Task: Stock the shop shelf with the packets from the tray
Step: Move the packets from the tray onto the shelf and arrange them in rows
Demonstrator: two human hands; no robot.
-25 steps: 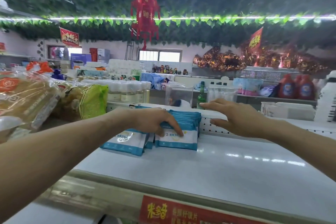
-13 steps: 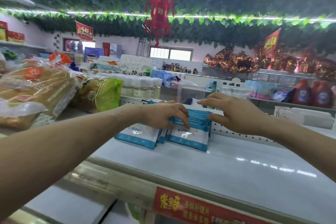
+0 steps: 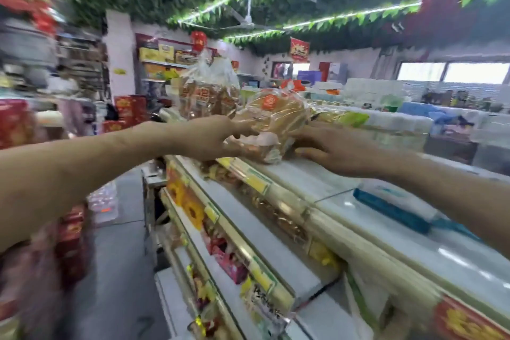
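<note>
Both hands are at the bag of bread [image 3: 273, 119], which lies on the top shelf [image 3: 469, 251]. The task's own goods, the flat blue-and-white packets [image 3: 397, 201], lie on the same board to the right of the bag of bread and nearer the camera, partly hidden under the right forearm. No tray is in view.

The packets look light, thin and soft, with a slick film skin, so I judge that a stack of them would slide apart if squeezed only from above. The better hold is across the short edges, thumb on one face and fingers on the other. The bag of bread is bulkier but also light. Its loose clear wrap will crumple and its loaf will dent, so it wants support at both ends rather than a hard pinch.

The left hand [image 3: 209, 138] is at the bag's near left end, its fingers [image 3: 242, 136] curled and closed on the wrap there (motion blur softens the detail). The right hand [image 3: 334, 149] is at the bag's right side, its fingers [image 3: 303, 151] stretched nearly straight and spread a little, touching the bag low down by the shelf board and gripping nothing. A 2nd bread bag [image 3: 207, 91] stands behind and left of the 1st.
</note>
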